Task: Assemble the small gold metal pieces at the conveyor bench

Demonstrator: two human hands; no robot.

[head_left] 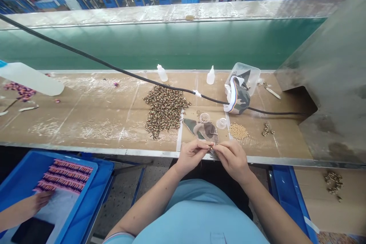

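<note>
My left hand [193, 155] and my right hand [233, 158] meet at the table's front edge, fingertips pinched together. Between them is a tiny brownish piece [211, 148], mostly covered by the fingers. Just beyond lies a camouflage cloth [210, 131], with a small clear round dish [204, 117] and a clear lid-like dish [221, 123] behind it. A large heap of small dark-and-gold pieces [164, 110] spreads to the left. To the right are a pile of small tan beads [238, 131] and a little cluster of dark-and-gold pieces [268, 129].
Two white dropper bottles [162, 73] stand at the back. A clear plastic box [253, 78] holds cloth. A black cable [128, 72] crosses above the table. A metal housing [334, 76] blocks the right. Another person's hand [42, 199] is over a blue tray [93, 175] at left.
</note>
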